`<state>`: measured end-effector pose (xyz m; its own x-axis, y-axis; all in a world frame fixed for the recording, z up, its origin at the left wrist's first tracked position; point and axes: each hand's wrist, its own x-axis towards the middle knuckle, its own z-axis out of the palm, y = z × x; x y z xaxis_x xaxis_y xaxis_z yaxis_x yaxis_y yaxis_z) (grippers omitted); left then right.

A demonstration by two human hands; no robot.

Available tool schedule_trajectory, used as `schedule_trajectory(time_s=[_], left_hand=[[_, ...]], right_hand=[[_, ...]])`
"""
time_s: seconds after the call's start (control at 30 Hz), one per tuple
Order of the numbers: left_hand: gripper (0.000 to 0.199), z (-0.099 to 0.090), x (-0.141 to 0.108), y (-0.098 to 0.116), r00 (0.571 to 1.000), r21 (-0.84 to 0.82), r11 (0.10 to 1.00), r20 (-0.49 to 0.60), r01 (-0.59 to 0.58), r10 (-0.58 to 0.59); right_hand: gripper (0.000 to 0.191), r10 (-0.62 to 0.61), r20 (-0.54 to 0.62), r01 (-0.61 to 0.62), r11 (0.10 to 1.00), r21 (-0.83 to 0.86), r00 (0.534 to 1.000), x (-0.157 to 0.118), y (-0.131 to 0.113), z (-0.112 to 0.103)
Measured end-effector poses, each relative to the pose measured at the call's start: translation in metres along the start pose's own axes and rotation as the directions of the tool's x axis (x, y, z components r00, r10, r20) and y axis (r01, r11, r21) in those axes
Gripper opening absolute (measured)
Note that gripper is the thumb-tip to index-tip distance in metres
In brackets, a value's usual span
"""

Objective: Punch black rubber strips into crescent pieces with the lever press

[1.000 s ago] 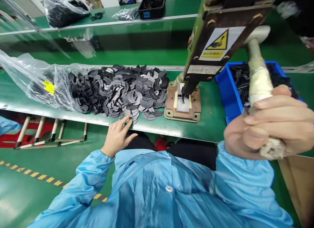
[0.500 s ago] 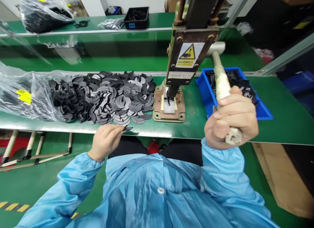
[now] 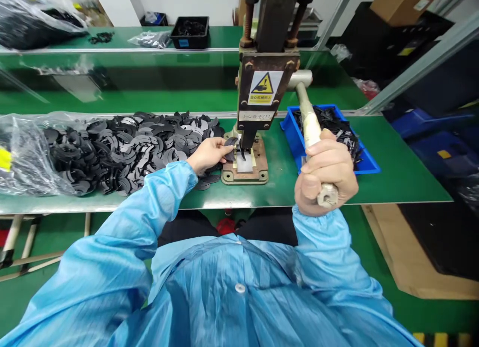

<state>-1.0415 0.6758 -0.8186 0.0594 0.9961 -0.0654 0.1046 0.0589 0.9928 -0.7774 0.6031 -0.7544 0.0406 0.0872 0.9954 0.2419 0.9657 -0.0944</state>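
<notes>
My left hand [image 3: 210, 154] pinches a dark curved piece [image 3: 230, 148] at the left side of the press base [image 3: 227, 173]. Another thin black curved part [image 3: 242, 150] stands at the small metal block [image 3: 244, 163] under the press ram [image 3: 248, 139]. My right hand [image 3: 327, 171] is wrapped round the taped lever handle [image 3: 310, 123] of the hand press [image 3: 268, 63]. Left of the base lies a large heap of black and grey crescent pieces [image 3: 138, 145].
A blue bin [image 3: 368, 162] holding black parts stands right of the press. Clear plastic bagging [image 3: 30, 157] lies at the heap's left. On the back shelf are a black tray [image 3: 190, 42] and a filled bag [image 3: 33, 28].
My left hand has moved up and right from the table's front edge to the press base, with a dark piece in its fingers. My right hand still grips the lever; the view has shifted.
</notes>
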Motion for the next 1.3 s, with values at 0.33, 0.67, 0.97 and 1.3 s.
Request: schedule_trajectory(time_s=[0.33,0.67,0.97,1.3], left_hand=[[0.031,-0.002,0.013,-0.005,0.999,0.037,0.999,0.047,0.004,-0.006],[0.048,-0.003,0.016,0.006,0.979,-0.002,0.983,0.085,0.185,-0.184],[0.039,-0.001,0.021,0.017,0.931,0.002,0.938,0.123,0.347,-0.345],[0.040,0.005,-0.017,0.026,0.966,-0.123,0.958,0.062,0.257,-0.251]], right_hand=[[0.044,0.012,-0.028,-0.013,1.000,-0.011,1.000,0.000,-0.002,0.003],[0.046,0.017,-0.064,-0.018,1.000,-0.017,0.998,-0.003,0.001,0.004],[0.051,0.026,-0.075,-0.029,0.999,-0.039,0.997,-0.007,0.003,0.004],[0.045,0.040,0.002,-0.039,0.981,0.190,0.999,0.095,0.004,0.003]])
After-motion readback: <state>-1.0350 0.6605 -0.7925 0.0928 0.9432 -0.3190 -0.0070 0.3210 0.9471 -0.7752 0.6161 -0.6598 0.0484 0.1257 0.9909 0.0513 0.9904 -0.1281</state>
